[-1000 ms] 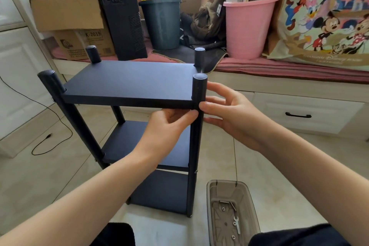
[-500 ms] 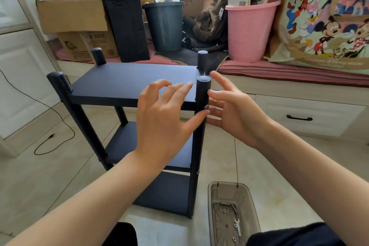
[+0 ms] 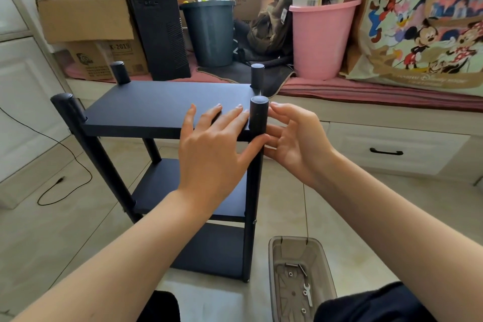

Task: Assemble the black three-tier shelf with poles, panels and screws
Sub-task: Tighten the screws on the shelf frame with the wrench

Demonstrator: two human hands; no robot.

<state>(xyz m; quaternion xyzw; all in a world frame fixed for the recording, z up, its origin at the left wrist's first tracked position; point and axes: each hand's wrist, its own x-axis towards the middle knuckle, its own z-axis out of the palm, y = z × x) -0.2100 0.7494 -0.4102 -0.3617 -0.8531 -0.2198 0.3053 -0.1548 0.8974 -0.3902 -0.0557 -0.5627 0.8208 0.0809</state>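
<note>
1. The black three-tier shelf (image 3: 167,110) is standing upright on the tiled floor in front of me, all three panels seated between four poles. The near right pole (image 3: 258,117) is my landmark for these notes.

2. My left hand (image 3: 217,149) is lying open, fingers straight and spread, resting on the top panel (image 3: 146,102) just left of that pole, with the thumb reaching toward the pole below the panel edge. It is gripping nothing.

3. My right hand (image 3: 292,144) is hovering open just right of the pole, fingers loosely extended toward it. I cannot tell whether the fingertips are touching the pole; nothing is being pinched.

4. Judgement: assembly is looking nearly finished; I am probably checking the corner joint for seating or wobble.

5. Handling estimate: the panels are looking stiff, matte and not slippery; the frame is likely light for its bulk, and prone to racking if any joint is loose. I am favouring a hold on the poles just below the top panel, one hand per side, instead of the panel edges.

6. The clear plastic tray (image 3: 326,269) is sitting on the floor below and right of the pole, holding a small wrench (image 3: 308,293) and loose hardware. Well behind the pole are a pink bucket (image 3: 321,42) and a dark bin (image 3: 209,34).
</note>
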